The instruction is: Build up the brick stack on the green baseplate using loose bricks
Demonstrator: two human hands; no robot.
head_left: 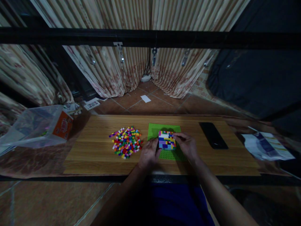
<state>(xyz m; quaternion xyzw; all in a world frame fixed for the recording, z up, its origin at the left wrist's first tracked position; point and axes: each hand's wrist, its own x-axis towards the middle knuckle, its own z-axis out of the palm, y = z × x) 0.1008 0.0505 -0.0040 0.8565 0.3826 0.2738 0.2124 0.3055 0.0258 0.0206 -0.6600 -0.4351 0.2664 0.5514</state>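
A block built of many-coloured toy bricks [167, 140] sits over the green studded baseplate [174, 155]. My left hand [150, 153] is closed against the block's left side, with the thumb near its lower corner. At the upper right corner of the block, my right hand [187, 145] has its fingers pinched together; whether a small brick is between them is too small to tell. To the left of my left hand lies a loose heap of small coloured bricks [127, 142].
The wooden board [89, 150] carries all this, with a black phone-like slab [213, 135] at its right. A clear plastic tub [35, 125] with an orange label stands left. A crumpled plastic packet [268, 146] lies beyond the right end. A dark rail [141, 37] crosses in front of curtains.
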